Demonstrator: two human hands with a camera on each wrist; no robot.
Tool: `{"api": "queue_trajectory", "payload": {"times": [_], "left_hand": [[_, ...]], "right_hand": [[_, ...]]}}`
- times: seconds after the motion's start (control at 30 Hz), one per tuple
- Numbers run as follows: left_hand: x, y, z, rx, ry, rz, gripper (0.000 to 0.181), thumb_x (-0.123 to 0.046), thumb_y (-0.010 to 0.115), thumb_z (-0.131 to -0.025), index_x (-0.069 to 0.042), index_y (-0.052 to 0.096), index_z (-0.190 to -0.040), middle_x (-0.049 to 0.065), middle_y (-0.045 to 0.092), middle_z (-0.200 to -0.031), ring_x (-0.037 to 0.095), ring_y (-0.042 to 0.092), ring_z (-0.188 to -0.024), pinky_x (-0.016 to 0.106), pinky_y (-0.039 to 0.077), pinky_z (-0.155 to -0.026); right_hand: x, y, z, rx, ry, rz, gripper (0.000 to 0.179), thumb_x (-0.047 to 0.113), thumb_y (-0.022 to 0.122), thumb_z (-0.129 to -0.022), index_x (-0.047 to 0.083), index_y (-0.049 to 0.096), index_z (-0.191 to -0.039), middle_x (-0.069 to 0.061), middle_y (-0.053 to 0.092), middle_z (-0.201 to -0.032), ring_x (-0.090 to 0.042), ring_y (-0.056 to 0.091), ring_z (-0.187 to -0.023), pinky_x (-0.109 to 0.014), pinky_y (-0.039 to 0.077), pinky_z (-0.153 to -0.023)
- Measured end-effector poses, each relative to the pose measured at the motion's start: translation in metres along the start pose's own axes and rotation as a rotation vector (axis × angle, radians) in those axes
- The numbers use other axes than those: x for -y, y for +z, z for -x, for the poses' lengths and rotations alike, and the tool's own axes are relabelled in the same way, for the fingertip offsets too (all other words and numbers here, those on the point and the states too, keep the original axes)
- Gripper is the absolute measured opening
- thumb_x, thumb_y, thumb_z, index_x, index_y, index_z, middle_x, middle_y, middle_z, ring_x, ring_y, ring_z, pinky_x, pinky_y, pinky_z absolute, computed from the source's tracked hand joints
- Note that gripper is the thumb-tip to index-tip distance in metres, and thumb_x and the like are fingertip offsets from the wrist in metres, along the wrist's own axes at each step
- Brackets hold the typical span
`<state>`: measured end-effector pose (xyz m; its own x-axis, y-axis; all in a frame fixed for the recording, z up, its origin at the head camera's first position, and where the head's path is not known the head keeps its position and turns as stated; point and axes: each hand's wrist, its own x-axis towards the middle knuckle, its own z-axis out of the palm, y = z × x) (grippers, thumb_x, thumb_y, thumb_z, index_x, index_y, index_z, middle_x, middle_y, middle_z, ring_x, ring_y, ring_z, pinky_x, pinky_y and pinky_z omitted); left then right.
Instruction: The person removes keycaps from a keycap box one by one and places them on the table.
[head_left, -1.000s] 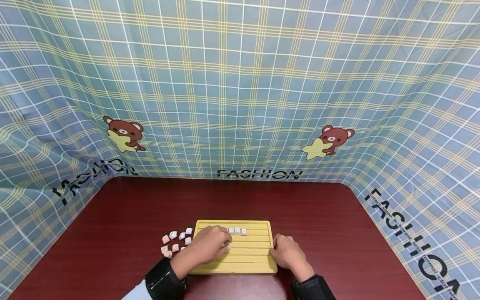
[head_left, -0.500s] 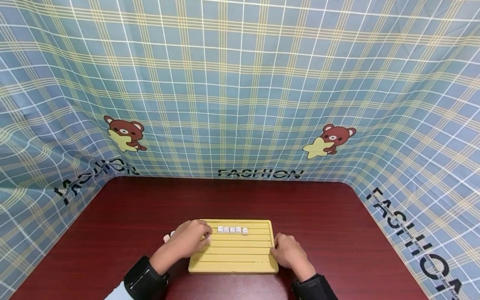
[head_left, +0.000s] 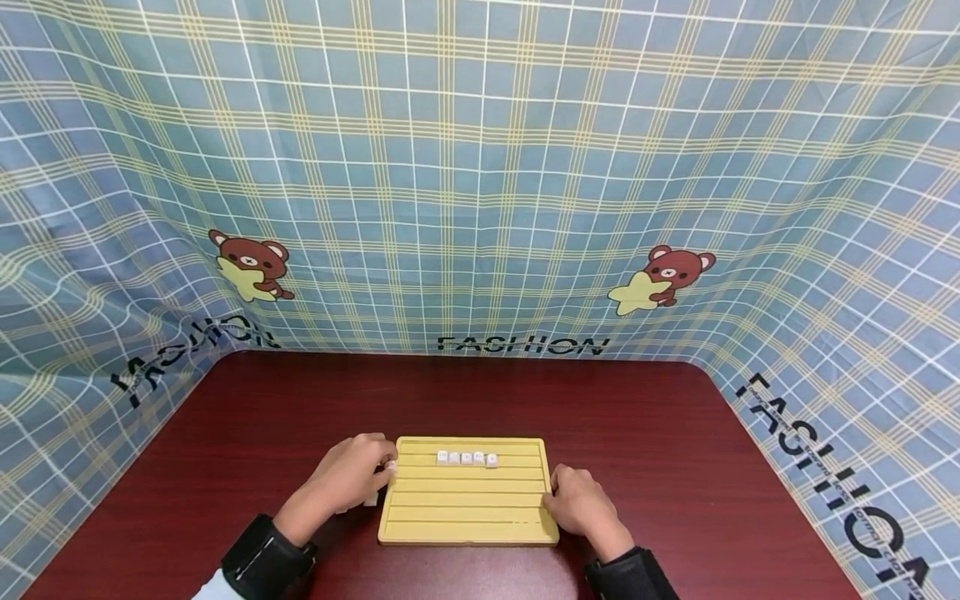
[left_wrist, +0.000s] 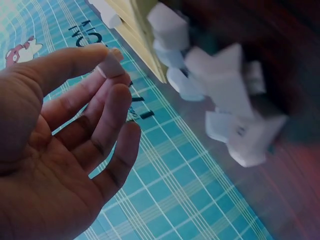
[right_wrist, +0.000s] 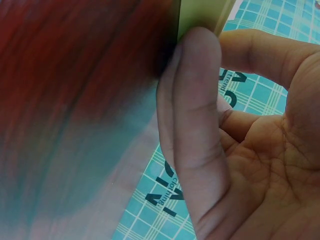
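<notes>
My left hand (head_left: 345,475) is at the left edge of the yellow ridged tray (head_left: 472,515). In the left wrist view its thumb and index finger pinch a small white keycap (left_wrist: 111,66), the other fingers loosely bent. Several white keycaps (head_left: 467,457) stand side by side in a row along an upper ridge of the tray. At the tray's right side, my right hand (head_left: 581,502) grips the rim; the right wrist view shows the tray edge (right_wrist: 200,17) between finger and thumb.
Loose keycaps (left_wrist: 220,75) lie in a pile on the table beside the tray's left edge, mostly hidden behind the left hand in the head view. The dark red table (head_left: 300,400) is enclosed by a blue checked cloth (head_left: 480,208) at the back and sides.
The left hand has moved left from over the tray to its left edge, uncovering the whole row of keycaps. The right hand has stayed on the tray's right rim.
</notes>
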<state>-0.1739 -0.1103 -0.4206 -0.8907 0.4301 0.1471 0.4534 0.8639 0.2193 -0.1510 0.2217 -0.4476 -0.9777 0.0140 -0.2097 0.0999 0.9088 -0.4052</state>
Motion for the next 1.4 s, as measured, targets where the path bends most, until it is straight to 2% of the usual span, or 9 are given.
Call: {"api": "queue_trajectory", "payload": {"times": [0.13,0.43,0.67,0.97,1.2,1.4], "left_hand": [[0.006,-0.002,0.002,0.002,-0.054,-0.012,0.006,-0.015,0.075,-0.084,-0.013,0.071,-0.087,-0.005,0.058,-0.078,0.003,0.047,-0.062,0.021,0.039,-0.055],[0.031,-0.014,0.010,-0.025,-0.144,-0.002,0.009,-0.013,0.073,-0.083,-0.008,0.072,-0.091,0.001,0.064,-0.083,0.008,0.049,-0.064,0.026,0.042,-0.055],[0.051,-0.016,0.018,-0.005,-0.195,-0.006,0.012,-0.014,0.075,-0.082,-0.008,0.072,-0.091,0.003,0.064,-0.084,0.010,0.051,-0.065,0.029,0.043,-0.056],[0.064,-0.015,0.022,0.000,-0.209,-0.010,0.012,-0.013,0.075,-0.082,-0.007,0.071,-0.092,0.004,0.065,-0.085,0.012,0.054,-0.068,0.031,0.044,-0.056],[0.068,-0.014,0.024,0.007,-0.212,-0.028,0.008,-0.012,0.074,-0.082,-0.009,0.070,-0.088,0.003,0.065,-0.084,0.014,0.058,-0.071,0.034,0.047,-0.058],[0.070,-0.008,0.025,0.024,-0.229,-0.027,0.006,-0.012,0.073,-0.082,-0.010,0.069,-0.087,0.002,0.064,-0.082,0.013,0.055,-0.069,0.034,0.045,-0.058]], "right_hand": [[0.000,0.000,0.000,-0.003,0.013,0.008,0.015,0.018,0.067,-0.087,0.010,0.055,-0.081,-0.004,0.053,-0.074,-0.018,0.050,-0.063,-0.031,0.039,-0.055],[-0.001,0.001,0.000,0.011,0.030,0.009,0.016,0.019,0.068,-0.087,0.010,0.056,-0.081,-0.004,0.053,-0.074,-0.018,0.050,-0.063,-0.031,0.039,-0.056],[0.000,0.000,0.000,0.011,0.036,0.004,0.015,0.019,0.067,-0.088,0.011,0.056,-0.081,-0.003,0.052,-0.074,-0.018,0.050,-0.062,-0.031,0.038,-0.055],[0.000,0.000,0.001,0.006,0.014,-0.003,0.015,0.018,0.067,-0.087,0.010,0.056,-0.081,-0.003,0.054,-0.075,-0.018,0.051,-0.064,-0.032,0.040,-0.057],[0.000,-0.001,0.000,0.002,0.014,-0.003,0.015,0.018,0.067,-0.087,0.011,0.056,-0.080,-0.004,0.053,-0.074,-0.018,0.050,-0.063,-0.032,0.039,-0.057],[0.000,-0.001,0.001,-0.007,-0.004,-0.003,0.015,0.018,0.067,-0.087,0.010,0.056,-0.080,-0.004,0.053,-0.074,-0.018,0.050,-0.063,-0.032,0.039,-0.056]]}}
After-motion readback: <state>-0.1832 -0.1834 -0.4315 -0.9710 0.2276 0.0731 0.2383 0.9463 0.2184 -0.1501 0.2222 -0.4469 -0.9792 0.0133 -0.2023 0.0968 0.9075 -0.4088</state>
